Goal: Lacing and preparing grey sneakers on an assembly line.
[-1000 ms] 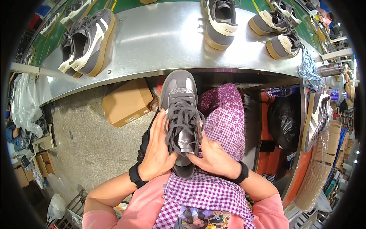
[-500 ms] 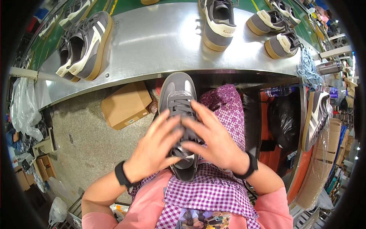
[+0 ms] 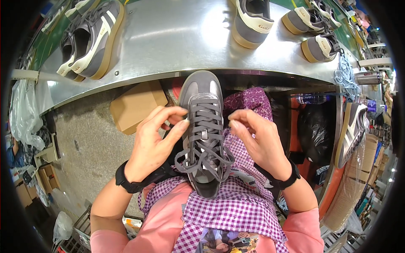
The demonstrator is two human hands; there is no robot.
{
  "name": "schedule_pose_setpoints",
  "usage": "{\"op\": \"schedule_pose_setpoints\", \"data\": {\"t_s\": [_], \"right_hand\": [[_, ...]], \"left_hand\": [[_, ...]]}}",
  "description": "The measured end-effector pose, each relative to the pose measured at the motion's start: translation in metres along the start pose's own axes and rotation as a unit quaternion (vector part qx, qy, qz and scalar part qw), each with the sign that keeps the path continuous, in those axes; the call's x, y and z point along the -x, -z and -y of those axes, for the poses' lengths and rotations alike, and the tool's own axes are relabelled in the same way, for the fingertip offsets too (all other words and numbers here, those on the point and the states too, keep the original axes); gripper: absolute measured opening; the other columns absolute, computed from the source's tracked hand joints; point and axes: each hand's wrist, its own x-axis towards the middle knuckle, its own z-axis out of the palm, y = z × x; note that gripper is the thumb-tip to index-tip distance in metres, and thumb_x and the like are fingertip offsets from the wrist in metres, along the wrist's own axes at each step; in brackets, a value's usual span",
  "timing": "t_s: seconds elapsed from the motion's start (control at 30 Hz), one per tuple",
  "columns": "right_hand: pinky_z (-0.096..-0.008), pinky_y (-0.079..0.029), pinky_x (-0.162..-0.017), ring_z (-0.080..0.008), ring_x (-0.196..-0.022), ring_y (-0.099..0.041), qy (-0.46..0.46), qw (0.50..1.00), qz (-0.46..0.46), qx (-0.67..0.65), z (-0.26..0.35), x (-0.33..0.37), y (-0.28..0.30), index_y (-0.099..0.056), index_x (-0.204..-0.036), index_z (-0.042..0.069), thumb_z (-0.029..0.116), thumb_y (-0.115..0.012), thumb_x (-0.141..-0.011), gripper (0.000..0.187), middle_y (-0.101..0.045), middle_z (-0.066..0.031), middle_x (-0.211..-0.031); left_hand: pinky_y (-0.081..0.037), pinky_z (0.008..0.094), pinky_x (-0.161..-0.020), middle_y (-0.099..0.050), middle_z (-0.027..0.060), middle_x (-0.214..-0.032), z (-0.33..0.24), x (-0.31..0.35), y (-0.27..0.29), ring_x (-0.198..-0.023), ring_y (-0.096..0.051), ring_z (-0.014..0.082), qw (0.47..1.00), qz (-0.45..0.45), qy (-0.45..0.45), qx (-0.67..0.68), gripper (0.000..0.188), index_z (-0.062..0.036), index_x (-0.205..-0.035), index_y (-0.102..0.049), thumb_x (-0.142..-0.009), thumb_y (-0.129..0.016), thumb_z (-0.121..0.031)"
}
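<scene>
A dark grey sneaker (image 3: 201, 86) rests on my lap, toe pointing away toward the metal table's edge. Its dark flat laces (image 3: 205, 125) criss-cross up the front and end in a tied bow (image 3: 206, 157) near the ankle opening. Just left of the laces is my left hand (image 3: 156, 137), its thumb and forefinger apart with nothing between them. My right hand (image 3: 259, 141) hovers off the shoe's right side, bent fingers slightly spread and holding nothing. Neither hand appears to touch the sneaker.
A metal table (image 3: 168, 38) spans the far side, with a pair of sneakers (image 3: 95, 46) at left and more (image 3: 253, 31) at right. Light blue laces (image 3: 346, 76) hang at its right end. A cardboard box (image 3: 137, 107) lies below; another sneaker (image 3: 351, 135) stands at the right.
Both hands have come off the laces and moved apart to either side of the sneaker. The lacing and the bow, covered before, now show. The view has shifted slightly.
</scene>
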Motion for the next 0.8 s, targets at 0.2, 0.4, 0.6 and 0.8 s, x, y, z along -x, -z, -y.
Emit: {"op": "schedule_pose_setpoints", "data": {"t_s": [0.2, 0.4, 0.6, 0.8], "right_hand": [[-0.0381, -0.049, -0.06, -0.0302, -0.069, -0.064, 0.025, 0.994, -0.027, 0.107, 0.005, -0.021, -0.02, -0.06, -0.089, -0.003, 0.018, -0.066, -0.088, 0.022, -0.062, -0.0164, -0.078], [-0.0322, -0.047, -0.057, -0.0201, -0.057, -0.058, -0.133, 0.982, 0.003, -0.13, -0.006, -0.025, -0.016, -0.061, -0.078, -0.004, 0.022, -0.07, -0.086, 0.028, -0.061, -0.0141, -0.068], [-0.0376, -0.047, -0.055, -0.0271, -0.059, -0.06, 0.02, 0.992, -0.019, 0.126, 0.012, -0.013, -0.018, -0.058, -0.077, -0.002, 0.019, -0.074, -0.081, 0.026, -0.059, -0.0146, -0.07], [-0.0209, -0.04, -0.055, -0.0049, -0.058, -0.051, -0.197, 0.902, 0.085, -0.374, -0.019, -0.02, -0.018, -0.06, -0.078, 0.003, 0.021, -0.066, -0.091, 0.023, -0.057, 0.0026, -0.067]], "left_hand": [[-0.044, 0.028, -0.064, -0.059, 0.0043, -0.082, -0.009, -0.018, -0.005, -0.073, -0.055, 0.0135, 0.996, 0.069, 0.026, -0.048, 0.016, -0.0004, -0.086, -0.06, -0.085, -0.069, -0.014], [-0.046, 0.03, -0.059, -0.057, 0.0062, -0.079, -0.003, -0.006, -0.007, -0.065, -0.057, 0.0145, 0.998, -0.006, 0.054, 0.031, 0.018, 0.0001, -0.086, -0.062, -0.085, -0.07, -0.015], [-0.047, 0.0265, -0.06, -0.06, 0.004, -0.075, -0.023, -0.007, -0.005, -0.064, -0.056, 0.0122, 0.991, 0.088, 0.075, -0.072, 0.018, 0.0003, -0.087, -0.063, -0.079, -0.074, -0.011], [-0.041, 0.0207, -0.057, -0.06, -0.0026, -0.075, 0.013, -0.014, 0.002, -0.064, -0.05, 0.0027, 0.928, 0.191, 0.208, 0.242, 0.017, -0.0018, -0.077, -0.061, -0.087, -0.069, -0.013]]}}
